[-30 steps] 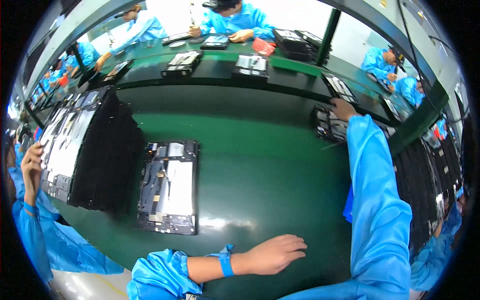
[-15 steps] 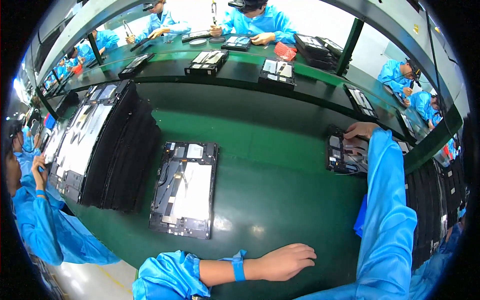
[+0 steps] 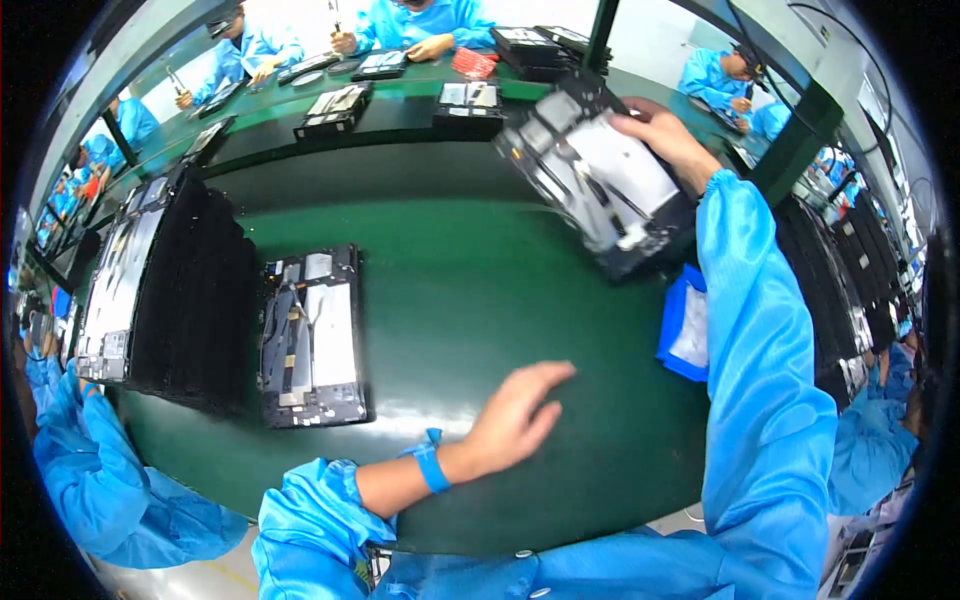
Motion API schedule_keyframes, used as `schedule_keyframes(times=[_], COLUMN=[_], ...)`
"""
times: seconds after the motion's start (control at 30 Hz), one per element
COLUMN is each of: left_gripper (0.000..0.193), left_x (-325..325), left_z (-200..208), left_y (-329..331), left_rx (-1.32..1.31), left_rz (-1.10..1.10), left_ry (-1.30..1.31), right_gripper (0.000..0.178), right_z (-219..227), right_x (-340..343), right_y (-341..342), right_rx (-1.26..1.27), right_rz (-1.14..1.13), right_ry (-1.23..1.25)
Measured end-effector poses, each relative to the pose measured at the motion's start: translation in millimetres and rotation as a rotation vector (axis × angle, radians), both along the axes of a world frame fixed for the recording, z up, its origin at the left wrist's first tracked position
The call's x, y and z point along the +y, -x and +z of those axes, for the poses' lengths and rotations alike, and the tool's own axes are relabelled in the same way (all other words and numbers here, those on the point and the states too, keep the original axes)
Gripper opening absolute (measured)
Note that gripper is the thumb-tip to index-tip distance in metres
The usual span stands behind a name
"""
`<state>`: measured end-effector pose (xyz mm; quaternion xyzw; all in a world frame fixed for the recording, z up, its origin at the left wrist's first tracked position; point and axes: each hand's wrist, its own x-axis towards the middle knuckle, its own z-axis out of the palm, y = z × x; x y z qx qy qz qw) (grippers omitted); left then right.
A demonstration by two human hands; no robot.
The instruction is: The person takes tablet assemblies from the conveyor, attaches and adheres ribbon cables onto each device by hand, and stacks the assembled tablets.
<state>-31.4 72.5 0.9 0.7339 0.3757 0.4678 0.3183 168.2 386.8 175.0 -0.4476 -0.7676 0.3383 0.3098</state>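
Note:
My right hand [image 3: 668, 142] grips an opened tablet [image 3: 622, 172] by its far right edge, thumb over the top face. This tablet is raised and tilted above the table, slightly smeared by motion, with a pale battery, dark ribbon cables and a thin wire exposed. Over the front middle of the table, my left hand [image 3: 515, 418] has its fingers and thumb apart and holds nothing. A blue band circles its wrist. To its left lies another opened tablet [image 3: 332, 340], flat on the green table [image 3: 450, 270], its cables and whitish battery facing up.
A tall stack of black tablets [image 3: 195, 290] stands at the left. A blue box [image 3: 672, 325] with whitish contents sits beside my right sleeve. More stacked tablets [image 3: 835, 280] are at the right. Beyond, a raised shelf carries tablets [image 3: 335, 108], with co-workers in blue behind it.
My right hand has lifted the tablet from the right side and brought it left, over the table. My left hand has moved forward and spread its fingers. The whole view has shifted rightward.

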Motion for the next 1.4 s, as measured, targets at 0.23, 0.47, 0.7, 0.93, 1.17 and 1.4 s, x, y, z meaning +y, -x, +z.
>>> schedule_keyframes(times=[0.23, 0.47, 0.7, 0.93, 1.17, 1.4], left_gripper=[0.111, 0.117, 0.118, 0.045, 0.014, 0.014], left_x=[0, -78, -102, -41, -32, -40], left_z=[8, 17, 31, 23, 10, 11], left_y=[17, 11, 16, 12, 17, 19], left_rx=[-0.159, 0.278, 0.527, 0.45, 0.214, 0.395], left_rz=[0.243, 0.175, 0.157, 0.342, 0.245, 0.102], left_ry=[-0.007, 0.299, 0.353, -0.065, -0.395, -1.046], right_gripper=[0.028, 0.035, 0.049, 0.017, 0.022, 0.022], right_z=[-74, -128, -137, -110, -110, -103], right_x=[-119, -231, -283, -314, -325, -329], right_y=[31, 11, -6, -8, 1, 3], right_rx=[0.588, 0.812, 0.583, -0.174, -0.446, -0.294], right_rz=[-0.053, -0.127, -0.176, 0.133, 0.352, 0.27], right_ry=[0.467, 0.771, 0.534, -0.42, -0.575, -0.34])
